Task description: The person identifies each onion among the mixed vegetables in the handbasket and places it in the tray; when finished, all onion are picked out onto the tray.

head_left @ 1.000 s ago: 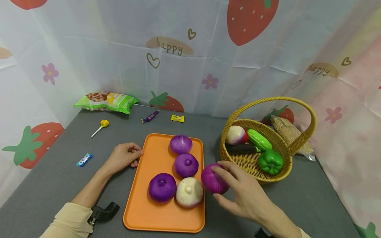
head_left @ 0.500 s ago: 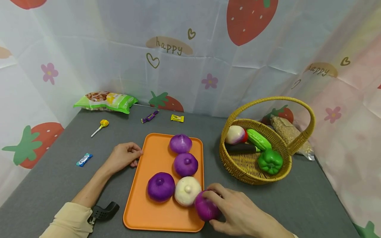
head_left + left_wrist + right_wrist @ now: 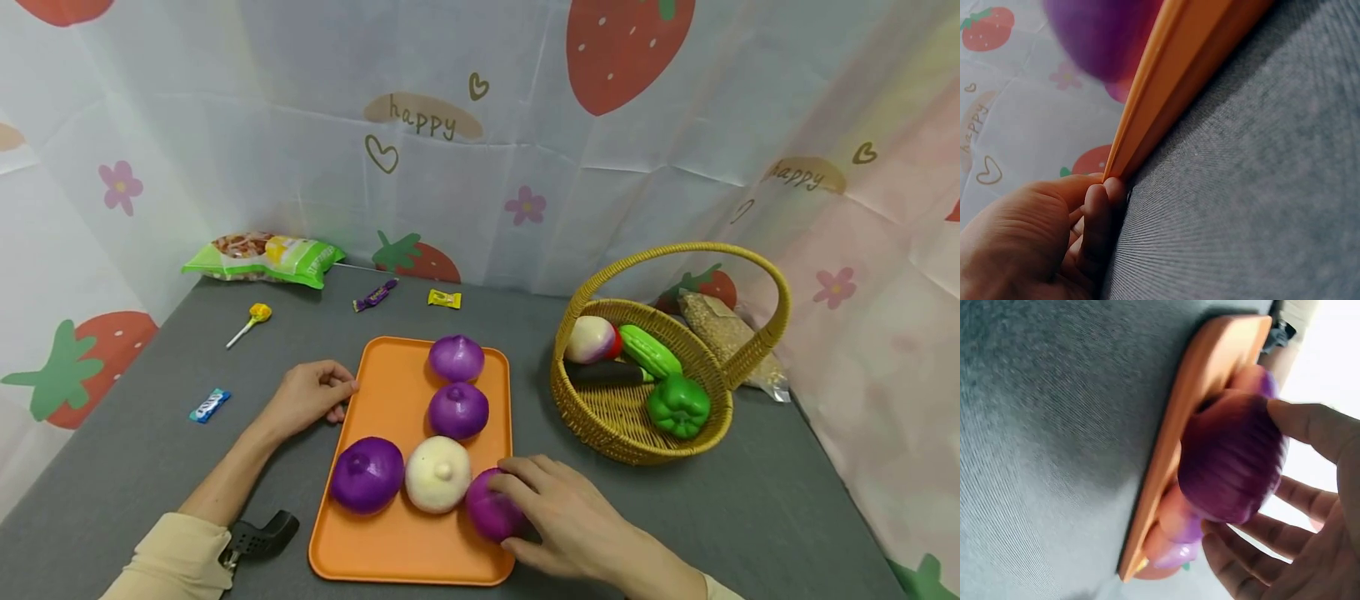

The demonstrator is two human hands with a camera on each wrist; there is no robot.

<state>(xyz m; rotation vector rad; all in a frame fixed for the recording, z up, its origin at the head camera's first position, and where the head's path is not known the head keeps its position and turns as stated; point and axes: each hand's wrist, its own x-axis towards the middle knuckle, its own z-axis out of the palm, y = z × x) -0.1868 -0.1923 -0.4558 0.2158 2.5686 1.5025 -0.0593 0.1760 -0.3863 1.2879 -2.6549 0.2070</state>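
My right hand (image 3: 562, 521) grips a magenta-purple onion (image 3: 495, 506) at the right side of the orange tray (image 3: 420, 554). In the right wrist view, thumb and fingers curl round this ridged onion (image 3: 1235, 459). It sits beside a white round vegetable with a nub (image 3: 437, 475). A dark purple round vegetable (image 3: 367, 475) lies left of the white one. Two more purple ones, a middle one (image 3: 458, 411) and a far one (image 3: 457, 358), stand behind. My left hand (image 3: 313, 398) pinches the tray's left rim, as the left wrist view shows at the rim (image 3: 1129, 137).
A yellow wicker basket (image 3: 637, 446) at right holds a green pepper (image 3: 678, 406), a green gourd, a dark eggplant and a white-purple turnip. Behind are a bag of grains (image 3: 723, 329), a green snack bag (image 3: 266, 258), a lollipop (image 3: 251, 321) and several wrapped candies.
My right hand has brought the onion down and left, over the tray's right edge. The white and dark purple vegetables have shifted left. My left hand has stayed at the rim.
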